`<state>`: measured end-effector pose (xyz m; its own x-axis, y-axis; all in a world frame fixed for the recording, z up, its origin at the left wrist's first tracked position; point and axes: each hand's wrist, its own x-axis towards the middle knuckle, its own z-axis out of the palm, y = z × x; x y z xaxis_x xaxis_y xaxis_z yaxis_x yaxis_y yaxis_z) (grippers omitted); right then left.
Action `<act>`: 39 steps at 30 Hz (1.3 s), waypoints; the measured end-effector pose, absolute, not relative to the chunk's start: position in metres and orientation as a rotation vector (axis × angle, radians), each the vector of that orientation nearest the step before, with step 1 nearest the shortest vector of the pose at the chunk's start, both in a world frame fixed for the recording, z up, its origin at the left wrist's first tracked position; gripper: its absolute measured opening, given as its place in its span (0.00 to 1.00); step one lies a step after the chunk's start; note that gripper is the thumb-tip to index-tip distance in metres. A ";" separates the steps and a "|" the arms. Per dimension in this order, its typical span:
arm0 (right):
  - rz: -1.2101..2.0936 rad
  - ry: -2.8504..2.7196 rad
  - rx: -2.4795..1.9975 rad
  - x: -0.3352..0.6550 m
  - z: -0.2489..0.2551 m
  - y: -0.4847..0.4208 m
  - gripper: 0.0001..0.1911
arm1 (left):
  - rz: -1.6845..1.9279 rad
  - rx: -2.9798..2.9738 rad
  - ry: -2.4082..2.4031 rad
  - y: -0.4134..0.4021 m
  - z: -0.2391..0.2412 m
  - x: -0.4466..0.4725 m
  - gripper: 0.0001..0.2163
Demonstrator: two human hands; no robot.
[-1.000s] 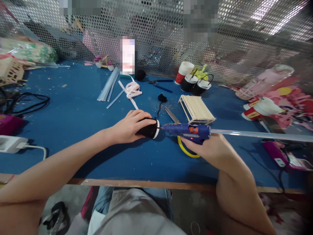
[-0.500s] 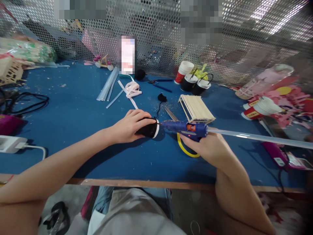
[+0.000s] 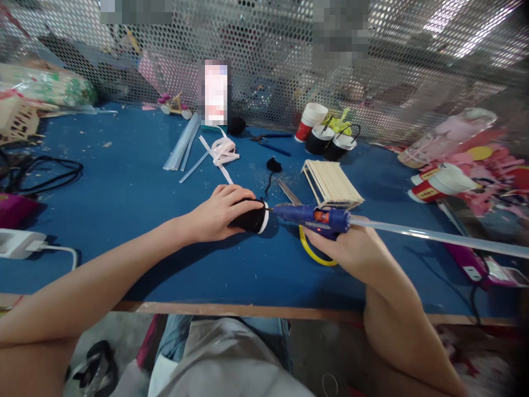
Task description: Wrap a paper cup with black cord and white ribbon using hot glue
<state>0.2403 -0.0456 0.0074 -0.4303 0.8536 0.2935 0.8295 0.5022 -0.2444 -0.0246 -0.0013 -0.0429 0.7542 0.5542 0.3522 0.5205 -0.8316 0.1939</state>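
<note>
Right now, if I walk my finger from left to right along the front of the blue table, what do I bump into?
White power strip → left hand → black cup it holds → blue glue gun in the right hand → clear glue stick poking out its back.

Glossy plastic glue gun [image 3: 314, 216] (matt blue tabletop [image 3: 124, 187]).

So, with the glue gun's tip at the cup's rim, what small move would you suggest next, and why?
Probably squeeze out a small bead of glue. The right hand holds the glue gun with its nozzle at the white rim of the cup, the left hand pins it on its side on the table, and a stick is loaded.
</note>
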 end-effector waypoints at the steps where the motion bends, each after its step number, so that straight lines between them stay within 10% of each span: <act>1: 0.080 -2.395 -1.357 0.241 0.008 -0.046 0.11 | 0.617 2.862 0.878 -0.001 -0.043 -0.025 0.21; 39: 0.659 -1.831 -1.584 0.255 0.012 -0.037 0.11 | 0.593 2.837 0.923 0.001 -0.044 -0.026 0.22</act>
<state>0.2545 -0.0374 0.0123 -0.0865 0.9875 0.1316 0.6770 0.1551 -0.7194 -0.0258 0.0007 -0.0440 0.7404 0.5841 0.3327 0.5453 -0.8113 0.2109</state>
